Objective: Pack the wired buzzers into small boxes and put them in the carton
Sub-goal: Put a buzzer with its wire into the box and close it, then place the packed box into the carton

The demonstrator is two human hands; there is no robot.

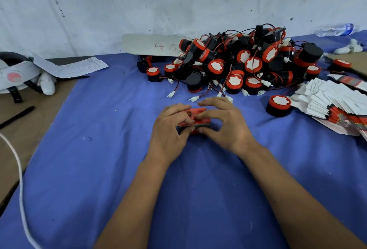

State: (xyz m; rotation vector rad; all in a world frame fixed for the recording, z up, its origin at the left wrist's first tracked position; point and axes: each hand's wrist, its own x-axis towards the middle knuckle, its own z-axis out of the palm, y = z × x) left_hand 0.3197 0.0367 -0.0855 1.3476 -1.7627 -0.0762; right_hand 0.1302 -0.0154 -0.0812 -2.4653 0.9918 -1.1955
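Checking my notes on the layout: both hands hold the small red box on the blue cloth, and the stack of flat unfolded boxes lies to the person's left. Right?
Not quite. In the head view both hands, left hand and right hand, do hold the small red box on the blue cloth, but the flat boxes lie to the right.

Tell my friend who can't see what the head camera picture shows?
Two hands, the left hand and right hand, hold a small red box over a blue cloth. Behind them lies a big pile of buzzers, black and red with wires, and a stack of flat boxes sits on the right.
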